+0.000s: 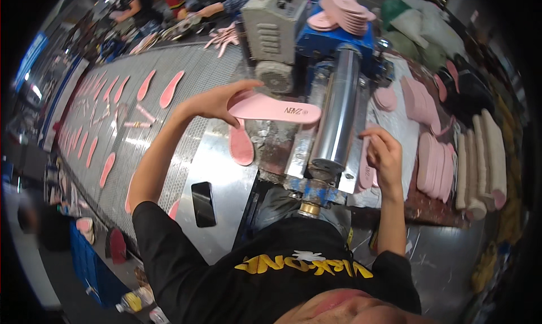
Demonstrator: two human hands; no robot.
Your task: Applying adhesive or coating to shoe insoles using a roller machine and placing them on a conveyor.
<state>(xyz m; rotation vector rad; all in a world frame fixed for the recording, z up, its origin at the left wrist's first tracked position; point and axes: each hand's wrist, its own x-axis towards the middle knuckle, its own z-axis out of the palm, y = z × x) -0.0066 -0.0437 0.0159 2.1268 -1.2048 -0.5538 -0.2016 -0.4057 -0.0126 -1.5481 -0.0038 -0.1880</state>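
My left hand (217, 101) is closed around one end of a pink insole (276, 110) with dark lettering near its other end, which reaches toward a shiny metal roller (339, 106). Below that hand, a deeper pink insole (241, 146) lies partly over the metal plate; whether the fingers touch it is unclear. To the right of the roller, my right hand (385, 154) has curled fingers at the edge of another pink insole (366, 168). Its index fingertip rests by the upper end, and part of the grip is hidden.
Rows of pink insoles (172, 89) lie on a mesh conveyor (195, 58) at left. A phone (204, 204) rests on the metal plate (226, 183). Insole stacks (435, 166) stand at right, and more (344, 13) sit atop the blue machine. A grey motor housing (274, 27) rises beyond.
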